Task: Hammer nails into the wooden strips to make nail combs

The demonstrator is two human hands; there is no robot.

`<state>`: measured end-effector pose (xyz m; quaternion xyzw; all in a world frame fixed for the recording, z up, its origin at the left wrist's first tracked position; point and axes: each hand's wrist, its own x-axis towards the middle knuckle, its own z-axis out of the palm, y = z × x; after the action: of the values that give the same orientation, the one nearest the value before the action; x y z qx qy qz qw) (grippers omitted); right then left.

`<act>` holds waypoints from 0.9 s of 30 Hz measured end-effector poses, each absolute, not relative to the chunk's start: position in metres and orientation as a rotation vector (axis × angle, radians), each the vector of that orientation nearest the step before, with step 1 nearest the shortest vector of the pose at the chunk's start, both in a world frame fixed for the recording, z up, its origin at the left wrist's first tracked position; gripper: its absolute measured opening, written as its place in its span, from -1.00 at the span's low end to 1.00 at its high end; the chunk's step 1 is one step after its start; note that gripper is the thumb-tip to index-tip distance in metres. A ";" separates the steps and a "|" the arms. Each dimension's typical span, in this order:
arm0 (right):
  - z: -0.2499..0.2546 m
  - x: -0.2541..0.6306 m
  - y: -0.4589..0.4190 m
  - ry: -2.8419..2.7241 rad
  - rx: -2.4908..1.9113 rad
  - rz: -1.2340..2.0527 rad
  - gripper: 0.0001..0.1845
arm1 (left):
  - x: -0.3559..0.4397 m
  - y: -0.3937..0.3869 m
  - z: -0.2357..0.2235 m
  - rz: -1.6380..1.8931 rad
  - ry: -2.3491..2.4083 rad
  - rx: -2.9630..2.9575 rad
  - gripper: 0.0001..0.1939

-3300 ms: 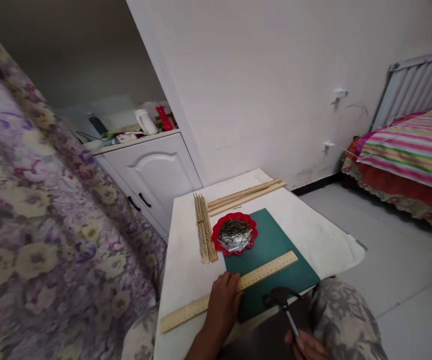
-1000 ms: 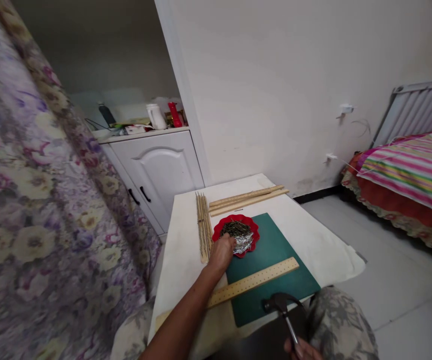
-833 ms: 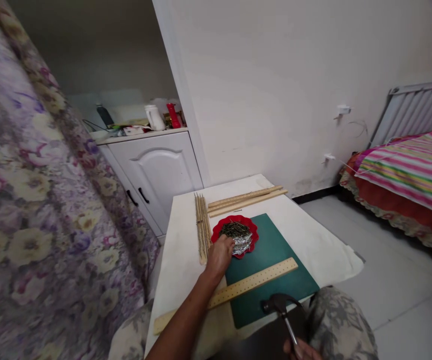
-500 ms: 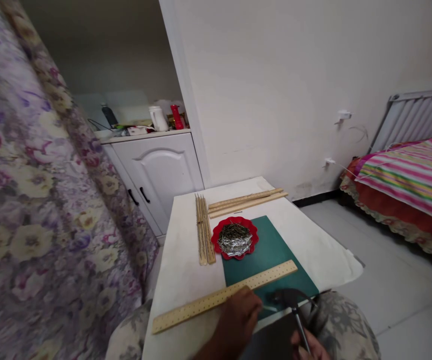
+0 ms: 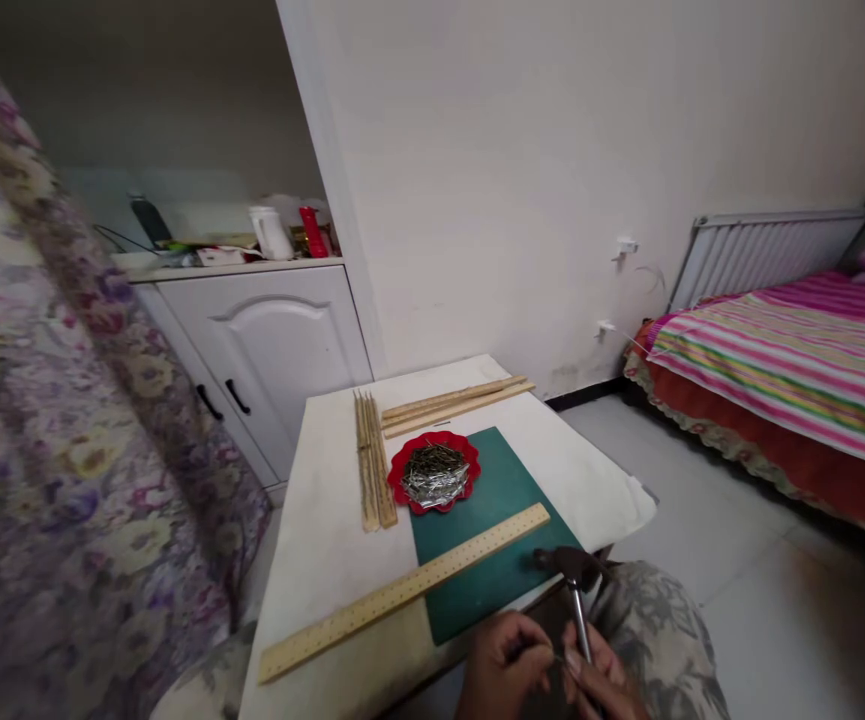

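In my right hand [image 5: 601, 675] is a hammer [image 5: 571, 565], gripped by its metal shaft, its dark head over the near right corner of a green mat [image 5: 469, 590]. My left hand [image 5: 507, 655] is closed in a pinch beside it. A thin nail-like piece [image 5: 558, 657] shows faintly at its fingertips, too small to make out well. A long wooden strip [image 5: 409, 590] with rows of small holes or dots lies across the mat and table. Behind it stands a red scalloped bowl [image 5: 397, 484] full of thin metal nails [image 5: 436, 472].
Several narrow wooden strips [image 5: 372, 470] lie left of the bowl, and more strips [image 5: 454, 402] lie at the back of the white table [image 5: 312, 540]. My knee [image 5: 657, 630] is by the near right edge. A cabinet [image 5: 274, 350], a curtain [image 5: 64, 450] and a bed [image 5: 777, 340] surround it.
My left hand has moved off the dotted strip, toward me and right, to meet my right hand. The hammer stays in my right hand. The view has turned right.
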<state>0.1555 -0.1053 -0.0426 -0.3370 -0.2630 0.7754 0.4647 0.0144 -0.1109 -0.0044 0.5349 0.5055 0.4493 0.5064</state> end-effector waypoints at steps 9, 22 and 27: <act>-0.047 0.148 -0.099 -0.669 -0.672 1.903 -0.64 | 0.025 -0.104 -0.007 1.290 1.078 1.162 -0.70; -0.061 0.180 -0.080 -0.936 -0.930 1.686 -0.59 | 0.023 0.035 0.017 1.372 1.515 1.495 -0.83; -0.063 0.179 -0.081 -0.924 -0.878 1.724 -0.62 | 0.026 0.039 0.004 1.344 1.549 1.586 -0.82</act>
<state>0.1787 -0.0806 -0.0630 -0.3596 -0.3786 0.7060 0.4785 0.0264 0.0386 0.0045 0.5888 0.5751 0.4991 0.2711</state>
